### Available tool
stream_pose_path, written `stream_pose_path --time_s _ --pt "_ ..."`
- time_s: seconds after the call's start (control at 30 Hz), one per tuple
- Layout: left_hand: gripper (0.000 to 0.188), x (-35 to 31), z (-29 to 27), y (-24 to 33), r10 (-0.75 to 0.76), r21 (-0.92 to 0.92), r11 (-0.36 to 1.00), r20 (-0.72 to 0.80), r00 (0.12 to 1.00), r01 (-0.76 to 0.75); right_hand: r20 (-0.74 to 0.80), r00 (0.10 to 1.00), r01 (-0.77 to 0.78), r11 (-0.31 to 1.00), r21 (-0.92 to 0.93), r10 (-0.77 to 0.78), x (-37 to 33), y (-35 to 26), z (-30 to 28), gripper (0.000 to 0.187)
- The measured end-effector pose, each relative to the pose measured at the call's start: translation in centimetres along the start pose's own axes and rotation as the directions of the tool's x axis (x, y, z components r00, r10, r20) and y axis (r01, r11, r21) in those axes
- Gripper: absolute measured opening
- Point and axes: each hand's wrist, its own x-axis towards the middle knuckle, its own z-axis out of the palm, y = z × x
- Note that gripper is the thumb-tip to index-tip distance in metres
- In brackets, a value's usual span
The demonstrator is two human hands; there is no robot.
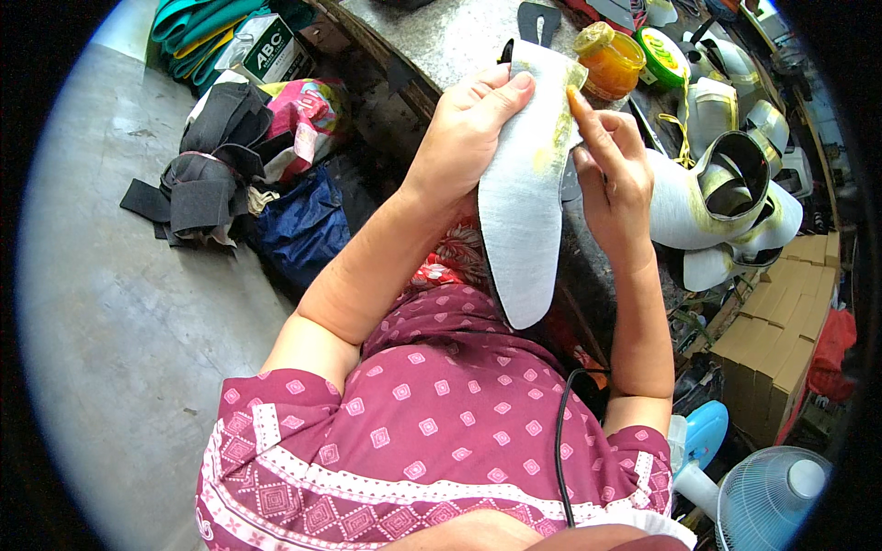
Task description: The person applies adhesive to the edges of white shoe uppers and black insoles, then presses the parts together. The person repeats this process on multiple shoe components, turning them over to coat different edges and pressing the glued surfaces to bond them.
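My left hand (pixel 473 129) is closed on a white shoe upper piece (pixel 524 220), thumb on its front face and fingers behind. The long piece hangs toward my lap, its lower end rounded and a dark layer showing along its left edge. Yellow glue stains its upper right side. My right hand (pixel 614 170) has its index fingertip on that glued edge, the thumb apart lower down and the other fingers curled. Just beyond stands a jar of amber glue (pixel 610 64). To its right is a green-rimmed tub (pixel 661 57).
Several glue-edged white shoe uppers (pixel 712 193) lie on the bench (pixel 413 28) to the right. Dark fabric pieces (pixel 207 174) and a blue bag (pixel 303 220) sit at left. Cardboard boxes (pixel 776 321) and a fan (pixel 772 496) stand at right. A black cable (pixel 559 450) runs down my front.
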Motion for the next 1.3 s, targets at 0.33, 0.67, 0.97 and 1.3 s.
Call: stream_pose_path --time_s 0.33,0.67,0.97,1.3 --pt "0.025 0.1 -0.6 0.6 -0.024 0.109 0.994 0.11 0.994 0.012 -0.027 0.98 0.16 0.86 -0.485 -0.198 1.4 -0.8 -0.9 0.051" --pt "0.026 0.8 -1.2 0.5 0.066 0.053 0.997 -0.038 0.997 -0.064 0.045 0.957 0.289 0.956 -0.045 -0.287 0.4 -1.8 -1.2 0.055" --pt "0.031 0.2 -0.6 2.1 0.031 -0.143 0.988 -0.161 0.987 -0.055 0.164 0.978 0.093 0.976 0.195 -0.126 1.3 -1.6 -1.8 0.049" --pt "0.038 -1.6 0.1 3.1 0.14 0.128 0.981 0.048 0.989 -0.145 0.276 0.943 0.231 0.964 -0.132 -0.189 4.4 1.4 -5.6 0.042"
